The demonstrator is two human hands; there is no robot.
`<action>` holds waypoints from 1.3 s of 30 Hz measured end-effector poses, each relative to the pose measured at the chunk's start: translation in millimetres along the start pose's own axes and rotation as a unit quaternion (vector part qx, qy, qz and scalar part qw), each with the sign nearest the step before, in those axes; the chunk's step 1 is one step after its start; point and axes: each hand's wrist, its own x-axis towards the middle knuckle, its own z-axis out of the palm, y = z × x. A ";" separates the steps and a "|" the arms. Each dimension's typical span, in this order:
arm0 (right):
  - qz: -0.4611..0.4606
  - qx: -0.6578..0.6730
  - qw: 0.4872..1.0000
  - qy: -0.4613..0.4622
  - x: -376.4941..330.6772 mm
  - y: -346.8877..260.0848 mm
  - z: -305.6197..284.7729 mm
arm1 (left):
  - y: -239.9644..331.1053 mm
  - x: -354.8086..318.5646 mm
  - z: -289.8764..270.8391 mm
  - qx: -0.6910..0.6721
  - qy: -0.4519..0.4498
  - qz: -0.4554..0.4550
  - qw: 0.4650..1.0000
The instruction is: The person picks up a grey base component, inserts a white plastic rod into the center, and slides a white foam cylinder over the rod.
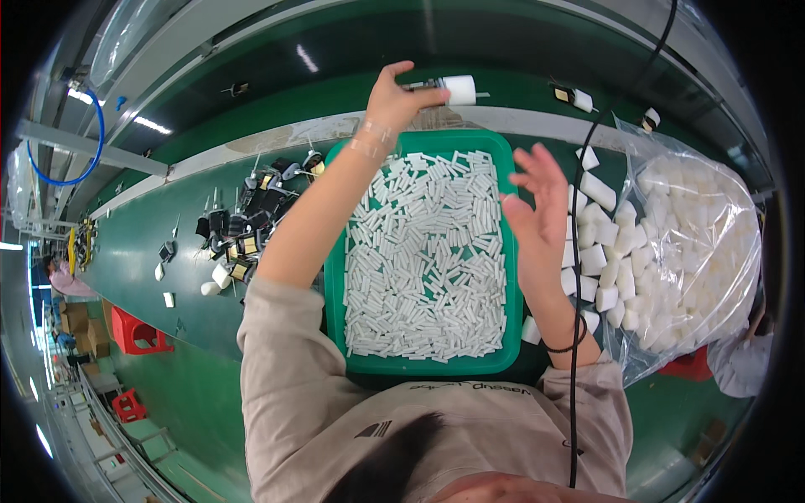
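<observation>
Dark hair and a beige sweatshirt (335, 419) fill the lower edge, closest to the lens, and both forearms rise from there over a green desk (151, 243). Between them sits a green tray (335, 285), heaped with small white sticks (423, 260) so they stay gathered within reach of both hands. Out beyond the tray's far rim, the left hand (392, 102) pinches a white cylinder with a thin pin (457, 89), thumb and fingers closed on it above the darker belt strip (277, 101). At the tray's right rim hovers the right hand (537, 210), fingers spread and empty, touching nothing that I can make out. Just right of it lie loose white blocks (599, 251), spilling from a clear bag of the same blocks (696, 243). Left of the tray, a cluster of dark metal-pinned parts (243, 226) rests on the desk; their exact form is too small to tell. A black cable (579, 251) crosses the right wrist, and another person's sleeve (742, 365) is cut off at the right edge.
</observation>
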 end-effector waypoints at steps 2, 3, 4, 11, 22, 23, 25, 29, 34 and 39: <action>0.033 -0.110 0.982 -0.151 -3.6 -3.5 -4.7 | -25.1 49.3 -3.4 0.067 0.044 0.012 0.997; 0.066 -0.220 0.929 -0.290 -7.0 -5.0 -6.5 | -35.8 66.0 -5.5 0.191 0.084 0.022 0.978; -0.026 -0.296 0.902 -0.313 -13.8 -1.6 -1.6 | -44.5 80.1 -5.5 0.311 0.120 0.032 0.942; -0.062 -0.455 0.766 -0.449 -36.2 26.9 0.3 | -21.2 43.0 -56.6 0.691 0.044 0.131 0.710; -0.068 -0.415 0.807 -0.415 -34.9 35.9 0.1 | -26.6 -55.6 -196.8 0.605 -0.226 0.058 0.761; -0.087 -0.430 0.803 -0.404 -34.3 36.7 -0.9 | -18.1 -58.9 -189.9 0.626 -0.205 0.073 0.749; -0.110 -0.442 0.797 -0.397 -32.8 34.3 1.2 | -4.2 -71.5 -192.7 0.610 -0.182 0.129 0.760; -0.131 -0.447 0.798 -0.383 -29.1 34.2 5.0 | 11.4 -85.5 -194.4 0.437 -0.075 0.157 0.882; -0.226 -0.395 0.828 -0.329 -14.3 37.7 -2.0 | 25.0 -122.6 -118.5 -0.122 -0.145 0.133 0.973; 0.088 -0.168 0.952 -0.239 -1.0 -2.2 -8.0 | 20.6 -151.8 -51.6 -0.331 -0.161 0.010 0.930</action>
